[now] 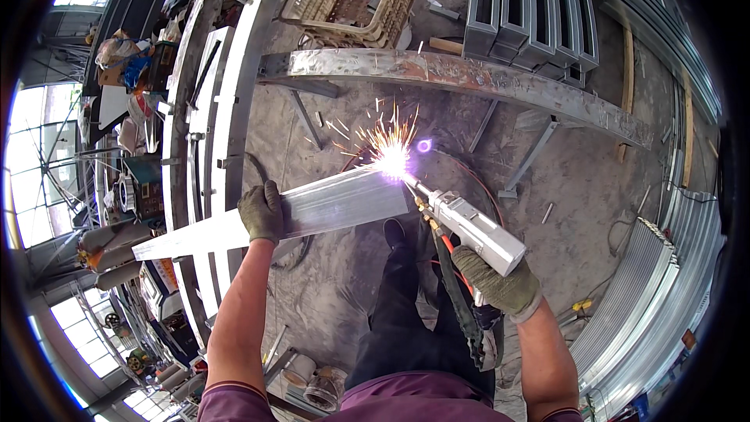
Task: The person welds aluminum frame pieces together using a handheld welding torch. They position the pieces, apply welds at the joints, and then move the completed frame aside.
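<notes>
My left hand (262, 212), in a dark green work glove, is closed round a long silver metal profile (344, 202) that slants up to the right. My right hand (504, 285), gloved alike, grips a silver handheld laser welding gun (478, 227). Its thin nozzle points up and left at the profile's right end. Where they meet, a white-violet glare (393, 159) throws orange sparks upward and hides the exact contact. An orange hose and a dark sleeved cable (461, 297) hang from the gun beside my leg.
A rusty steel beam (469, 78) on legs crosses ahead. Beyond it stand a yellow plastic crate (316, 0) of scraps and stacked metal frames (512, 8). Long rails (232, 125) run along the left. Bundled metal profiles (633, 289) lie at right. Hoses trail over the floor.
</notes>
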Demonstrator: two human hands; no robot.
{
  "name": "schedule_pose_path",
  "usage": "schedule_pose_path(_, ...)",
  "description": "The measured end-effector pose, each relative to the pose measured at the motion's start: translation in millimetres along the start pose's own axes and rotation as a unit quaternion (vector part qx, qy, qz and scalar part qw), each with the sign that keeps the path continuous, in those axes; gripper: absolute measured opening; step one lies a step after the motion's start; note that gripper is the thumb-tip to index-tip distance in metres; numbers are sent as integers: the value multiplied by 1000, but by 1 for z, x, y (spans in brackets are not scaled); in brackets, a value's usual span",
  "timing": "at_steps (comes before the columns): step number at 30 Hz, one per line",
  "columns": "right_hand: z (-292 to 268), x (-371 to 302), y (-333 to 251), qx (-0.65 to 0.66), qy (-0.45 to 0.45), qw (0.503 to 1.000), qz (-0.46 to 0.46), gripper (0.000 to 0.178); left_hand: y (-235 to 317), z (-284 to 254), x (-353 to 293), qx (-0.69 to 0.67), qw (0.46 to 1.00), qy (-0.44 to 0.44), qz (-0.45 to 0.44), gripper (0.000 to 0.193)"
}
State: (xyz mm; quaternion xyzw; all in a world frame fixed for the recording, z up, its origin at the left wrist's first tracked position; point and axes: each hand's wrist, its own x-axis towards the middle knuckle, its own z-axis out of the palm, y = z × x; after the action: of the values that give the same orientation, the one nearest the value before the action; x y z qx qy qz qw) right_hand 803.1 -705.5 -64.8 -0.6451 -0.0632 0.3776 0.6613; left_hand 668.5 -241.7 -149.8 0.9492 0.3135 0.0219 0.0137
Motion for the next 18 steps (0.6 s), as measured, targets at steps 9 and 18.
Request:
schedule_pose_path(9, 2, -3, -1, 1, -3, 1000, 18, 41, 1, 0, 0, -3, 1000, 1, 2, 46)
schedule_pose_path(18, 3, -5, -1, -8, -1, 1000, -12, 41, 5, -3, 1, -1, 1000, -5, -4, 46)
